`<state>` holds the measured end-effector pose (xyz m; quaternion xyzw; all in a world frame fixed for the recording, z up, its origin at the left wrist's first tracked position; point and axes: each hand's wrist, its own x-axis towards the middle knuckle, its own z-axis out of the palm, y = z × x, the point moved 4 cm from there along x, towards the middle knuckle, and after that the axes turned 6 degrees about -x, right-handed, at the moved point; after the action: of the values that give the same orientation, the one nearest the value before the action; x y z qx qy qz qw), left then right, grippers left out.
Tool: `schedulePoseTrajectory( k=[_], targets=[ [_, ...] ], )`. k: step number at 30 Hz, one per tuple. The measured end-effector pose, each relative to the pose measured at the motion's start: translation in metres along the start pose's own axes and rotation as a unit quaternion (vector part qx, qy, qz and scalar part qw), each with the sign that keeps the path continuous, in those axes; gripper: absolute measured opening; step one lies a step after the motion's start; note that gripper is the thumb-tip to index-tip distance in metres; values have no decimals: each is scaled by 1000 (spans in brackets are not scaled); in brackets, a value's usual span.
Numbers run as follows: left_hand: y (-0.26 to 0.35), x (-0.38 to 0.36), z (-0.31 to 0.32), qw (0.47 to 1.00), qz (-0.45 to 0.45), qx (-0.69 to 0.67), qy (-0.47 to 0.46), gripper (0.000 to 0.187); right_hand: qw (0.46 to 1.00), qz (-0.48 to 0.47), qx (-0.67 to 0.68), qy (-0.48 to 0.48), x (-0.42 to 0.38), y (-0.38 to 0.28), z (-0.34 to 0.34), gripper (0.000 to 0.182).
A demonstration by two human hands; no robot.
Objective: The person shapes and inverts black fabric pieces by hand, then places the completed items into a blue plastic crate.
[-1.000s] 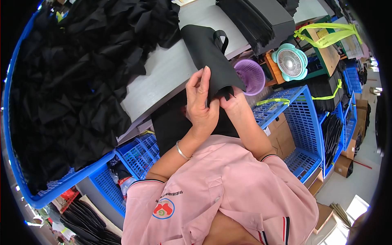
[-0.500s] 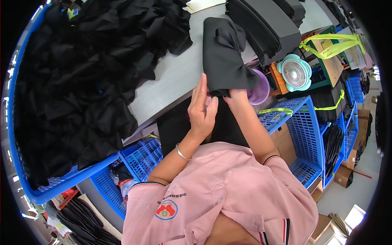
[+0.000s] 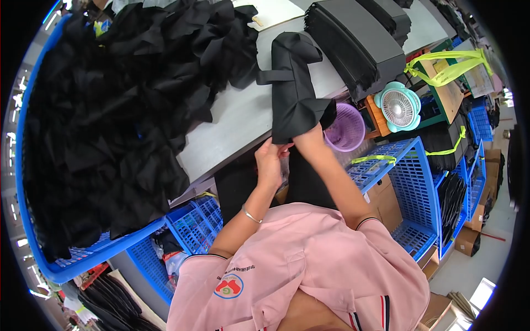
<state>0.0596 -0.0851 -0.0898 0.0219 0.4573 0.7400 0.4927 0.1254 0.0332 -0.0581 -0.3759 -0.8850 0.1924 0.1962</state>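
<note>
Grey worktable [image 3: 232,118], black handled bag [image 3: 292,88] sleeved over right hand, left hand [image 3: 269,160] pinching its hem.

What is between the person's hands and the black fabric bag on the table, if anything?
Nothing visible. The right hand goes into the open end of the black fabric bag, which covers its fingers. The left hand touches the bag's lower edge. The bag lies on the grey table, apart from the purple basket.

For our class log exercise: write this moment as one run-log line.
left hand: grips black fabric bag bottom edge | right hand: hidden inside bag | bag: lying on grey table
</note>
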Motion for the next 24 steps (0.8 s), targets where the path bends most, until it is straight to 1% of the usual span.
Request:
schedulePoseTrajectory(
  k=[1, 2, 3, 4, 6, 7, 10, 11, 13, 14, 15, 17, 18, 19, 20, 22, 23, 24],
  targets=[
    [-4, 2, 5, 1000, -1, -16, -8, 26, 986, 68, 129, 75, 0, -12, -1, 31],
    [-7, 4, 10, 999, 0, -31, -17, 25, 975, -104, -122, 153, -2, -36, -15, 33],
    [-10, 4, 15, 998, -32, -63, 1, 22, 971, -79, -205, 90, 0, -41, -8, 34],
    [-20, 14, 7, 998, -48, -35, -23, 23, 957, -52, -285, 24, 1, -43, -1, 35],
    [-50, 34, -22, 994, -81, 23, -67, 24, 979, -48, -190, 58, 0, -38, -2, 34],
    [-35, 24, -3, 996, -73, -5, -55, 26, 986, -45, -142, 74, 0, -38, -4, 33],
    [-24, 7, 25, 989, -61, -100, -90, 28, 988, -71, -95, 102, -14, -59, -25, 38],
    [-35, 11, 15, 989, -101, -63, -83, 28, 958, 57, -130, -248, -5, -49, -12, 31],
    [-38, 17, 6, 991, -118, 15, -65, 21, 991, 26, -92, -98, 4, -28, -3, 21],
    [-37, 21, 4, 989, -124, 55, -56, 17, 997, 9, -71, -20, 5, -19, 4, 18],
    [-28, 12, 13, 991, -108, 54, -66, 16, 981, -61, -138, 123, 3, -27, -3, 13],
    [-31, 15, 9, 994, -89, 5, -61, 16, 994, -72, -75, 25, -2, -23, 12, 17],
    [-33, 17, 5, 995, -81, -18, -60, 16, 989, -38, -108, -97, 3, -26, 12, 23],
    [-40, 24, -4, 994, -81, -8, -72, 17, 965, -12, -147, -219, 5, -29, 11, 29],
    [-47, 32, -14, 993, -80, 2, -85, 18, 973, -14, -150, -177, 7, -28, 11, 30],
    [-33, 20, -6, 992, -103, 40, -65, 21, 984, -18, -156, -89, 12, -30, 11, 31],
    [-17, 2, -6, 1000, -2, -3, -31, 24, 986, -25, -138, -93, 3, -31, 8, 32],
    [0, -7, -3, 997, 78, 25, 6, 25, 985, -17, -136, -106, -4, -32, 10, 33]
  ],
)
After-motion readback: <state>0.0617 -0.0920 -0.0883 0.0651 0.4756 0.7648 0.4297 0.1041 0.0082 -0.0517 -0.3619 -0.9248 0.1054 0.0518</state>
